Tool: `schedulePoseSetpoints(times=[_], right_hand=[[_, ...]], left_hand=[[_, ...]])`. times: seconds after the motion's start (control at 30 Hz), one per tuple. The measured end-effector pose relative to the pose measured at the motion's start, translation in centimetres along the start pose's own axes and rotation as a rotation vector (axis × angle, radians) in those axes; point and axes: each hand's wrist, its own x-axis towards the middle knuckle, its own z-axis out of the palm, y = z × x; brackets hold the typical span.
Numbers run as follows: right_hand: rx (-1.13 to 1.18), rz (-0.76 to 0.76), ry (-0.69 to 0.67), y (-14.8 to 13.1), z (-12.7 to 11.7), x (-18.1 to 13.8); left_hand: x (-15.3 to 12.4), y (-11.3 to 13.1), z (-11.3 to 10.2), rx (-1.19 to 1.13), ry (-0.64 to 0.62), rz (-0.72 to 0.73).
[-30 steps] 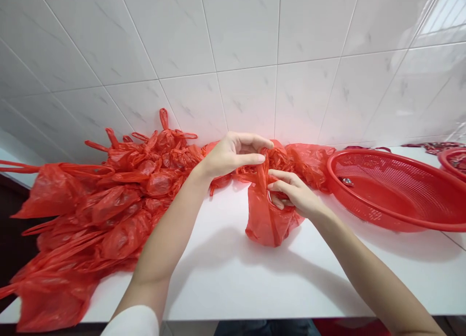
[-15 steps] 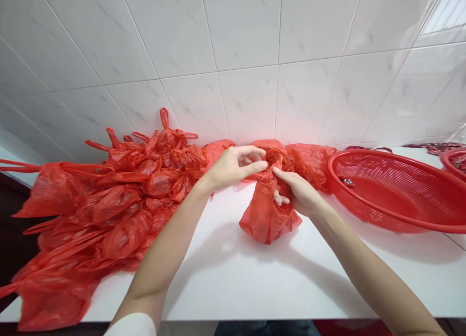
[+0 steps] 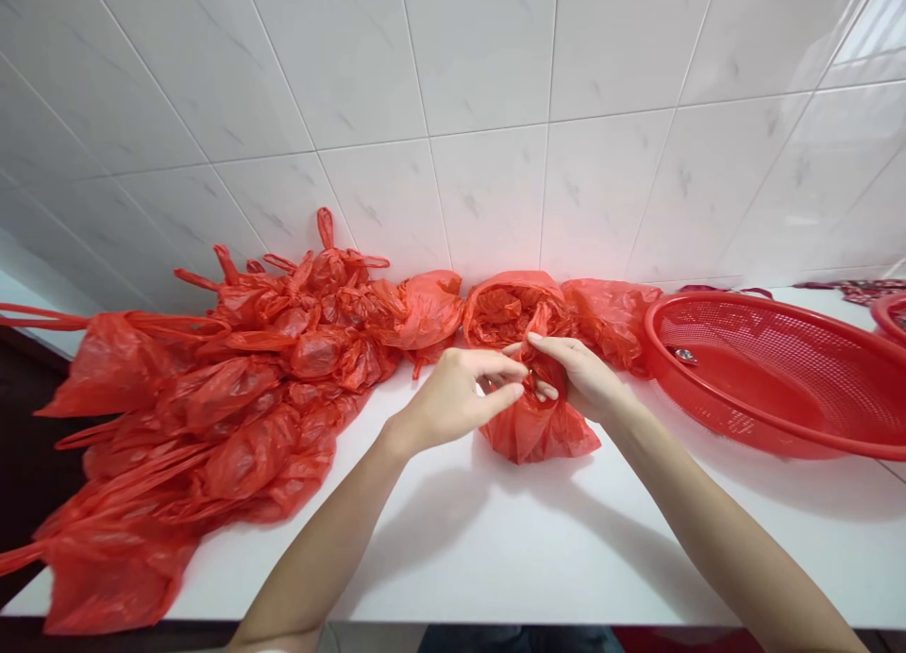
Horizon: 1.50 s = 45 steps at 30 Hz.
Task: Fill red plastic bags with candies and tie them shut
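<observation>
A thin red plastic bag (image 3: 539, 434) stands on the white table in front of me, bulging at the bottom and gathered at the neck. My right hand (image 3: 586, 377) is closed round the gathered neck, the thumb lying over the twisted plastic. From the other side, my left hand (image 3: 463, 396) pinches at the neck, thumb and forefinger nearly together at the plastic. Its other fingertips are partly hidden behind the bag. What the bag holds cannot be made out.
Several filled and tied red bags (image 3: 247, 417) are piled on the left. Behind my hands sits an open red bag (image 3: 513, 306) against the tiled wall, with another red bag (image 3: 612, 318) beside it. A red perforated basket (image 3: 764, 436) with a small shiny packet (image 3: 683, 356) is at right.
My left hand has come down from above the bag's neck to its side, its fingers now at the plastic. My right hand keeps its hold on the neck.
</observation>
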Motion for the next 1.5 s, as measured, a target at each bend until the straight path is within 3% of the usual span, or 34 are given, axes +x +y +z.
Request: schedulePoseSetpoints(times=[0.07, 0.13, 0.27, 0.37, 0.47, 0.57, 0.7, 0.97, 1.1, 1.23, 1.37, 1.5], right_hand=[[-0.032, 0.011, -0.015, -0.1, 0.0, -0.1], [-0.052, 0.005, -0.019, -0.1, -0.2, -0.3], [-0.114, -0.022, -0.024, -0.3, -0.5, -0.6], [-0.285, -0.094, -0.055, -0.5, -0.1, -1.1], [-0.575, -0.264, -0.062, -0.6, 0.6, -1.6], [-0.808, -0.479, 0.068, -0.6, 0.8, -1.8], [-0.887, -0.616, 0.257, -0.2, 0.4, -1.7], [-0.702, -0.698, 0.191, 1.1, -0.3, -1.1], [-0.642, -0.649, 0.1, 1.1, -0.5, -1.3], [-0.622, -0.668, 0.122, 1.4, -1.0, -2.0], [-0.708, -0.711, 0.124, 2.5, -2.1, -3.1], [-0.719, -0.619, 0.084, 4.5, -3.4, -4.5]], left_hand=[[-0.2, 0.0, 0.4, 0.057, -0.082, 0.028], [-0.3, -0.3, 0.5, 0.05, -0.088, 0.022], [0.4, -1.4, 0.6, -0.092, 0.118, -0.012], [1.5, -2.5, 1.2, -0.327, 0.29, -0.034], [2.5, -3.5, 2.4, -0.651, 0.127, -0.109], [3.1, -4.4, 3.3, -0.834, -0.039, -0.191], [3.2, -5.0, 3.6, -0.857, -0.02, -0.292], [3.5, -4.2, 3.5, -1.11, 0.046, -0.463], [3.4, -4.4, 3.2, -1.091, 0.112, -0.481], [3.6, -5.2, 2.6, -0.977, 0.296, -0.413], [3.9, -7.5, 1.8, -0.796, 0.471, -0.405], [3.6, -10.7, 1.3, -0.73, 0.556, -0.47]])
